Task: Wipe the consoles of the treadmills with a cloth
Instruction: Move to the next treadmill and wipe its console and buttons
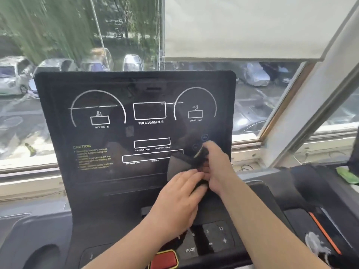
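A black treadmill console [108, 136] with white dial outlines and the words PROGAM/MODE fills the middle of the view. A dark grey cloth [177, 166] lies against its lower right part. My right hand [217, 166] grips a bunched end of the cloth near the small round buttons. My left hand [180, 195] holds the cloth's lower edge, fingers over it, just left of the right hand. Part of the cloth is hidden between the two hands.
Below the screen sit a keypad [215, 236] with numbers and MODE, and a red stop button [164, 260]. A cup recess [44, 257] is at the lower left. Another black treadmill [310, 191] with a green cloth [347, 174] stands at right. A window with a blind [252, 26] is behind.
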{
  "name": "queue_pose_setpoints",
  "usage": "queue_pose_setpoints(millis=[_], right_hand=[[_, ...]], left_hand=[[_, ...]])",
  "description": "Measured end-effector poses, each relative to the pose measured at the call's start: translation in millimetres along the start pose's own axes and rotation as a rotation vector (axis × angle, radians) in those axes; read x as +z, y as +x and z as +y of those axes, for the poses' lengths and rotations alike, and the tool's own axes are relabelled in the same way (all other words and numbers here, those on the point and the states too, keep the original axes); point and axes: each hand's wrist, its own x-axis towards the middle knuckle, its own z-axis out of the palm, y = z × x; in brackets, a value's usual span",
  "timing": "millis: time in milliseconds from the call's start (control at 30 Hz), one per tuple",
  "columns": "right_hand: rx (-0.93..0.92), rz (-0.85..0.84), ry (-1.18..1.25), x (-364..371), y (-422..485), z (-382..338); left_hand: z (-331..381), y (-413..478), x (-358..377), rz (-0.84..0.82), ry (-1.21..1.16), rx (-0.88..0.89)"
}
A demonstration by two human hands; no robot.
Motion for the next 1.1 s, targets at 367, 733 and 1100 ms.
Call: queue_pose_setpoints(millis=[367,733,1100], right_hand=[[-0.494,0.149,-0.305,-92,54,-72],[-0.204,-0.065,-0.046,-93,73,-63],[-0.543,0.095,-0.27,-87,55,-61]], left_hand=[[-53,102,14,-0.173,0.464,0.287],[-11,160,17,0.07,0.459,-0.24],[-80,159,-69,0.078,0.658,-0.167]])
